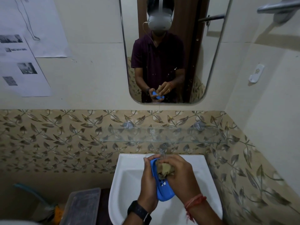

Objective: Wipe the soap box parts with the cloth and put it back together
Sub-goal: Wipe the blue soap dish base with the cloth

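Note:
Over the white sink I hold a blue plastic soap box part with small slots in its floor. My left hand grips it from the left side, fingers curled round its rim. My right hand clutches a bunched brownish cloth and presses it into the upper half of the blue part. The mirror shows the same hold from the front. No other soap box part is in view.
A tap rises at the back of the sink, right behind my hands. A glass shelf hangs above it, under the mirror. A clear plastic container sits low at the left beside the sink.

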Tool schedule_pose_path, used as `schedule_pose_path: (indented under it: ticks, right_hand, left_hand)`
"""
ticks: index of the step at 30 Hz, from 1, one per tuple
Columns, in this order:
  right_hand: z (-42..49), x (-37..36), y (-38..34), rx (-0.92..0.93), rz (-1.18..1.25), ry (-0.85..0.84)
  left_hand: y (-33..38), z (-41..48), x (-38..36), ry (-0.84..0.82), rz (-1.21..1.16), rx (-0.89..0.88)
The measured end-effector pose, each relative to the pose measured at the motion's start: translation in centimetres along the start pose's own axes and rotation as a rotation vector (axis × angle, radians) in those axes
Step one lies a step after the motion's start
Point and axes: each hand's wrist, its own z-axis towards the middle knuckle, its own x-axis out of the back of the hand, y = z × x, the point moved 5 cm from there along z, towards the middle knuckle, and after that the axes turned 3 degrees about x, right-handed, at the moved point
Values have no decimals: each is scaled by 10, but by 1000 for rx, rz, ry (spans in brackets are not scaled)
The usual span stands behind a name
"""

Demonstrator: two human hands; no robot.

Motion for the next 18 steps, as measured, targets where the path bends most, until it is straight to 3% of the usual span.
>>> schedule_pose_path:
  ticks: [6, 12, 15, 18]
  right_hand:
    - [-7, 29, 44, -114, -92, 172]
    - [-39, 20, 71, -281, 122, 229]
    - [-50, 8, 66, -270, 272, 279]
    - [-39, 14, 47, -137, 265, 387]
  left_hand:
    - [24, 10, 23, 68, -191, -98]
    - [28, 6, 20, 120, -142, -144]
    - [21, 5, 15, 73, -46, -175]
    - [11, 1, 10, 20, 73, -142]
